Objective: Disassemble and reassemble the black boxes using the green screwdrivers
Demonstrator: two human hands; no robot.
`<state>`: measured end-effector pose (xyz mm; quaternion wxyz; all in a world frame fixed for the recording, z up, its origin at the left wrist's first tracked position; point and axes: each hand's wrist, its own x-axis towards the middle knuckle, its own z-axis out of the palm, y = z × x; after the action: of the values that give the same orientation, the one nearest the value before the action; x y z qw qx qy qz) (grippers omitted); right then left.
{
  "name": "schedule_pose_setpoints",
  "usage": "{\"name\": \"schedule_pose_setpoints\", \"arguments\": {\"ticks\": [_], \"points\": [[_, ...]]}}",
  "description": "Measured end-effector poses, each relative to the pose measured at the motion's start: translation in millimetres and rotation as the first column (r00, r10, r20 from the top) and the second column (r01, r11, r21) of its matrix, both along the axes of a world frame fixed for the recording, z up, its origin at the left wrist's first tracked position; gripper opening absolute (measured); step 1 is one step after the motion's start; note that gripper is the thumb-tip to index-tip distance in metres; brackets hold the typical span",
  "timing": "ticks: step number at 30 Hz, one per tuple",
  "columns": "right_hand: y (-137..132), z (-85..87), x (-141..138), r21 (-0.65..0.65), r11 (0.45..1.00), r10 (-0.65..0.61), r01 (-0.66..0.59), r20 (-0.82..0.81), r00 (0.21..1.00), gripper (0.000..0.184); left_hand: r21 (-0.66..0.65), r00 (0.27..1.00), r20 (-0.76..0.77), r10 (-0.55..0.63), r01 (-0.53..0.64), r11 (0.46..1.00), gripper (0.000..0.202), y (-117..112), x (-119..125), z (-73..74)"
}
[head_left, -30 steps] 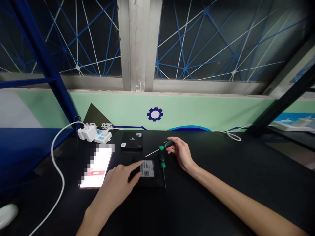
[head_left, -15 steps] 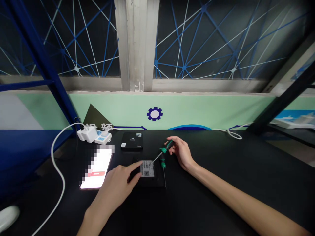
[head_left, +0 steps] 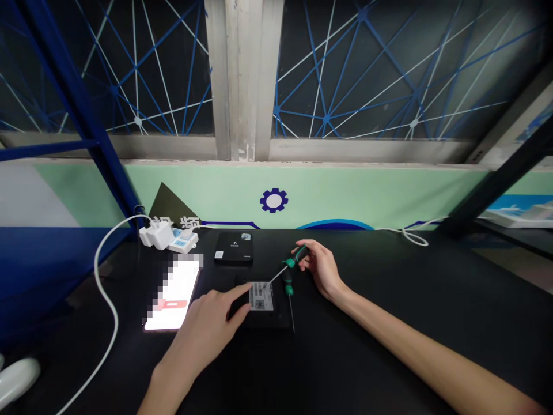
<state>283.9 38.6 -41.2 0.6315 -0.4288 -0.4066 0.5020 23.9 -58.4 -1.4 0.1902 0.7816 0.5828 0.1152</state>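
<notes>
Phone [head_left: 173,294]: one, edge pixelated. Left hand [head_left: 218,311]: index, thumb parted at labelled box [head_left: 281,319]; other fingers hidden, grip cannot be told. Boxes: two; rear box [head_left: 234,253] farther back. Drivers: two; loose driver [head_left: 289,290] at labelled box's right, held driver [head_left: 290,263] pinched in right hand [head_left: 322,270], tip contact unclear.

Wall [head_left: 345,193] ahead of you: white characters 视频 [head_left: 190,222], first partly hidden by plugs [head_left: 158,235]; gear sign [head_left: 273,200] farther right. Black device [head_left: 282,318] at your left hand [head_left: 213,316]: white label [head_left: 262,296] with QR code [head_left: 260,304], print too small to read. Black box [head_left: 234,251] beyond: logo [head_left: 234,243], white sticker [head_left: 219,255], lettering too small for you to make out.
</notes>
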Motion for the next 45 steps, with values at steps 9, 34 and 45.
{"name": "schedule_pose_setpoints", "arguments": {"ticks": [9,34,45], "points": [[5.4,1.6,6.8,0.029,0.998,-0.057,0.058,-0.025,0.998,0.026,0.018,1.000,-0.008,0.004,-0.004,1.000,0.047,-0.3,-1.8,-5.1],[16.9,0.4,22.9,0.121,0.983,-0.154,0.137,0.138,0.978,0.028,-0.042,1.000,0.021,0.010,-0.010,0.999,0.051,0.7,-0.6,-3.5],[14.5,4.4,21.3,0.159,0.978,-0.152,0.134,0.103,0.983,0.026,-0.041,1.000,0.015,0.014,-0.014,0.999,0.051,1.1,0.0,-2.3]]}}
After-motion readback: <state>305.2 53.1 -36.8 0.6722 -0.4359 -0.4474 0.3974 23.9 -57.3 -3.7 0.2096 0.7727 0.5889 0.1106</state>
